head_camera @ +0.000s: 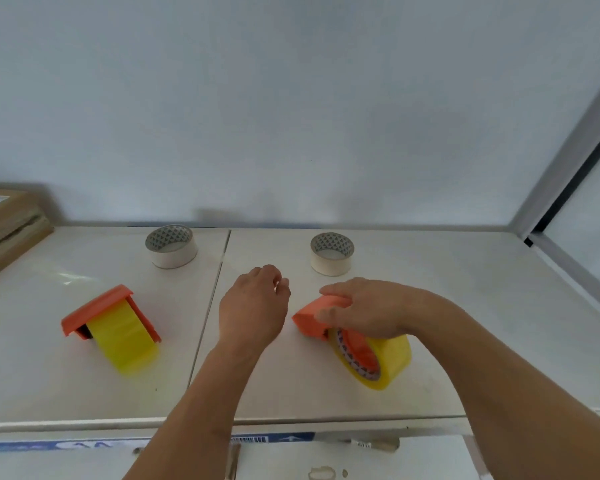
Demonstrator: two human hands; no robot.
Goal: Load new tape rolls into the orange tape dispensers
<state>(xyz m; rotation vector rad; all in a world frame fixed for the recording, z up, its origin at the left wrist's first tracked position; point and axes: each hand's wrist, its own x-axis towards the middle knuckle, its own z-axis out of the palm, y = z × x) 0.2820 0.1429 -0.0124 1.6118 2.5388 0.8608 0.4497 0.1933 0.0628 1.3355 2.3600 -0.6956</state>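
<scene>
The right hand (pixel 357 306) lies over the orange top of the right dispenser (pixel 314 315), fingers curled around it in a grasp; this dispenser sits near the middle of the counter (pixel 465 306), a bit toward the front edge, w/ a yellow roll (pixel 392 362) already on its hub. The left hand (pixel 253 306) hovers just beside it, fingers loosely curled, gripping nothing, not touching the dispenser. The left dispenser (pixel 97 310) rests well apart toward the left side of the counter, also w/ yellow tape (pixel 122 341) in it. Two white rolls, one (pixel 172 247) at back left and one (pixel 331 254) at back centre, sit near the rear edge, cores up. A brown box (pixel 4 230) fills the back-left corner.

Judged from this, the step in hand is likely steadying the right dispenser to deal w/ its roll; whether yellow is old or new can't be told. To do it well: keep the right hand's grip firm on the orange body, not on the tape, so the hub stays free. The left hand should take the roll by its outer rim & move it straight along the hub axis, no twisting. Watch for the cutter edge under the orange hood; it's hidden here. Keep the dispenser low over the counter so a slipped roll doesn't run off the front edge.
</scene>
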